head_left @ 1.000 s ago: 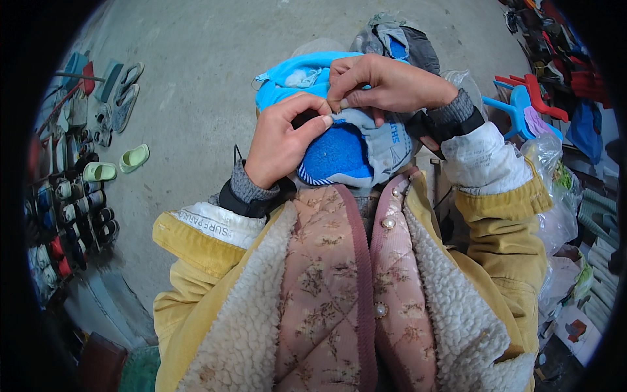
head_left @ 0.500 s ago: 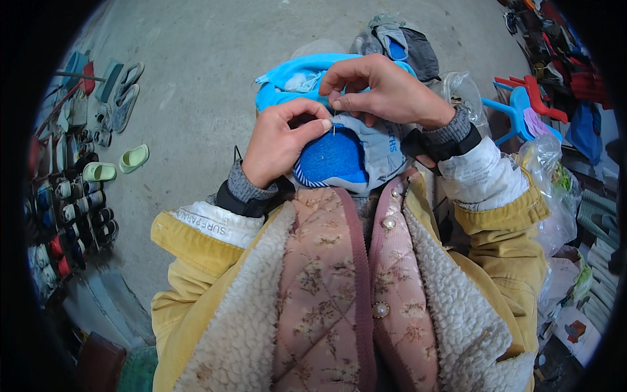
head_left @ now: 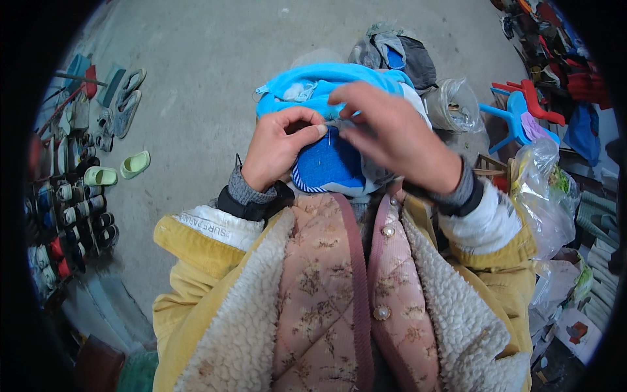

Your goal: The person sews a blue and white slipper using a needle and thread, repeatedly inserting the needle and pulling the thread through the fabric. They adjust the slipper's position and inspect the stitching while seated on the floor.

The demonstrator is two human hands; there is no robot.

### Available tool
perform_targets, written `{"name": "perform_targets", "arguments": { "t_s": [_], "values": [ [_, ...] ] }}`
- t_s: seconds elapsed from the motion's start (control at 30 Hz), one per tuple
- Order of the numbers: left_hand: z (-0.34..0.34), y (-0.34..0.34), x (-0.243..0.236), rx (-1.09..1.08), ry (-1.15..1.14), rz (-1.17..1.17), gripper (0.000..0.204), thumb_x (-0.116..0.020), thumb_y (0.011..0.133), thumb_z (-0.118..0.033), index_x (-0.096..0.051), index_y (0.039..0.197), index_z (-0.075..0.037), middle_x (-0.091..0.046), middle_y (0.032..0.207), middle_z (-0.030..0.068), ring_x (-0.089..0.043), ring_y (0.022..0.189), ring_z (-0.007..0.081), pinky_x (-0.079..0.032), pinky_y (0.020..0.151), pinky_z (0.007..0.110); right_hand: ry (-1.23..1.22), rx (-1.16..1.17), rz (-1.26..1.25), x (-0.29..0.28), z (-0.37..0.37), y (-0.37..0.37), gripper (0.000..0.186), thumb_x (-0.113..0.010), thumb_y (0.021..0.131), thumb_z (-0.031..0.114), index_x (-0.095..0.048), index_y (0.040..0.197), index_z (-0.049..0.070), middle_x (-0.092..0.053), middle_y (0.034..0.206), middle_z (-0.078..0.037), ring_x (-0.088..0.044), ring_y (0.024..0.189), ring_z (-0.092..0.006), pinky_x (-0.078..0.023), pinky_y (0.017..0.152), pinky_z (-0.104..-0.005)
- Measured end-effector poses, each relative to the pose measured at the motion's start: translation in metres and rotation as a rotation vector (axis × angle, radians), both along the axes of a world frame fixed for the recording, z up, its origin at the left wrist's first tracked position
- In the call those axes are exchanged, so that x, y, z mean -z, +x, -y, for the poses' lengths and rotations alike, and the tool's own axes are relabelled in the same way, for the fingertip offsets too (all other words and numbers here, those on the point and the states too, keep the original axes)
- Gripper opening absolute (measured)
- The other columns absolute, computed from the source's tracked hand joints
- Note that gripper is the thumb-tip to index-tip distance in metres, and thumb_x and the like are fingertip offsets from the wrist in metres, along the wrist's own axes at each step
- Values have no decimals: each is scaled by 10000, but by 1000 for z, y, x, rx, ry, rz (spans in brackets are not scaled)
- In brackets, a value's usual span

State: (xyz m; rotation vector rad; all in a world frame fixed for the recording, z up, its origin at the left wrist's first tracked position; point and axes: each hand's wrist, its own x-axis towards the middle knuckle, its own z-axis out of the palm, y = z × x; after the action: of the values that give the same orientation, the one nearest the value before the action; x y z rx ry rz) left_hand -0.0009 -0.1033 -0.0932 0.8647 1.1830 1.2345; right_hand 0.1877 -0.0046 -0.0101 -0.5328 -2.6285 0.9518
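Both our hands meet over the blue garment (head_left: 330, 163): left hand (head_left: 277, 147) pinching fabric, right hand (head_left: 392, 134) seemingly pinching an upright needle (head_left: 332, 136) between them.

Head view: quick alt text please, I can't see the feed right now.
Two bare hands work a blue garment held over the lap: the left hand pinches the fabric, the right hand holds a thin needle beside it. Rows of shoes line the concrete floor at left.

The left hand (head_left: 277, 149) pinches a blue knitted garment (head_left: 326, 163). The right hand (head_left: 392, 134) holds a needle (head_left: 330, 136) just beside it.
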Motion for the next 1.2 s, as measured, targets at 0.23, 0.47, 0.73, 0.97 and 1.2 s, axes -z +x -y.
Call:
{"name": "perform_targets", "arguments": {
  "t_s": [0.23, 0.47, 0.73, 0.97, 1.2],
  "values": [
    [1, 1, 3, 33, 13, 46, 101, -712, 899, -49, -707, 991, -6, -690, 917, -4, -606, 831, 66, -490, 742, 220, 488, 8, -159, 39, 21, 2, 310, -672, 785, 47, -647, 1093, 25, -631, 1026, -109, -638, 924, -281, -538, 754, -364],
    [3, 2, 2, 11, 15, 48, 111, -716, 899, -51, -712, 1000, -6, -701, 928, 12, -615, 839, 72, -494, 755, 222, 529, 10, -357, 38, 25, 4, 271, -670, 722, 82, -666, 978, -7, -660, 1014, -100, -641, 914, -282, -536, 748, -362],
    [4, 3, 4, 15, 92, -63, 136, -734, 885, -56, -705, 1012, -17, -699, 933, 10, -620, 844, 86, -506, 764, 247, 163, 146, -384, 26, 39, 21, 171, -737, 774, -2, -679, 935, -13, -675, 967, -107, -644, 892, -271, -522, 758, -355],
    [2, 13, -17, -23, 512, -514, 177, -747, 835, -28, -659, 989, -14, -649, 997, 84, -637, 881, 177, -499, 757, 266, -229, 428, -463, 25, 39, 18, 72, -727, 839, -19, -698, 904, -17, -695, 895, -89, -656, 815, -195, -502, 713, -292],
    [4, 30, -32, -42, 422, -594, 156, -736, 841, -19, -655, 974, -18, -632, 885, 93, -598, 726, 212, -476, 666, 301, -213, 414, -478, 24, 39, 20, 86, -725, 844, -26, -711, 929, -28, -709, 902, -93, -662, 787, -176, -509, 693, -280]
  ]
}}
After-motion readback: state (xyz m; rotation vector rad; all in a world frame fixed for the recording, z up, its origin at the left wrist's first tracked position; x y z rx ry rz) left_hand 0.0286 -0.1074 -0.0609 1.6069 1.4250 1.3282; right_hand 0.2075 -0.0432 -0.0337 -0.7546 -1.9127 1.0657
